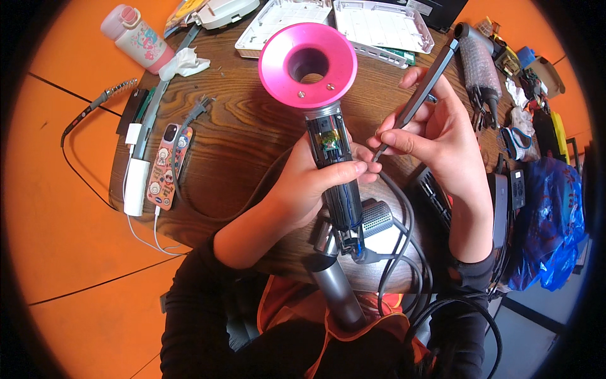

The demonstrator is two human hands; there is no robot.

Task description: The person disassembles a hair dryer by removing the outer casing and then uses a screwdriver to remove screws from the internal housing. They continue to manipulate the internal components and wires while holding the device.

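Note:
My left hand (pixel 303 183) is wrapped round the dark handle of a hair dryer (pixel 344 208), which stands upright before me. Its pink ring-shaped head (pixel 278 63) points up, with two small screws on the rim. The handle has no cover, so a circuit board (pixel 329 140) and wires show. In my right hand (pixel 442 145) a slim grey screwdriver (pixel 429 82) is pinched at a slant; its lower end is close to the handle by my left fingertips. Whether it touches is hard to see. Below lie a grey tube (pixel 338 294) and a perforated metal part (pixel 377 218).
On the wooden table (pixel 221 136), a phone (pixel 169 167), a white power bank (pixel 137 189) and a plug (pixel 199 108) lie left. A soldering iron (pixel 95 104) juts past the left edge. White casings (pixel 382 28) lie behind; a blue bag (pixel 546 221) hangs right. Black cables (pixel 410 252) loop below.

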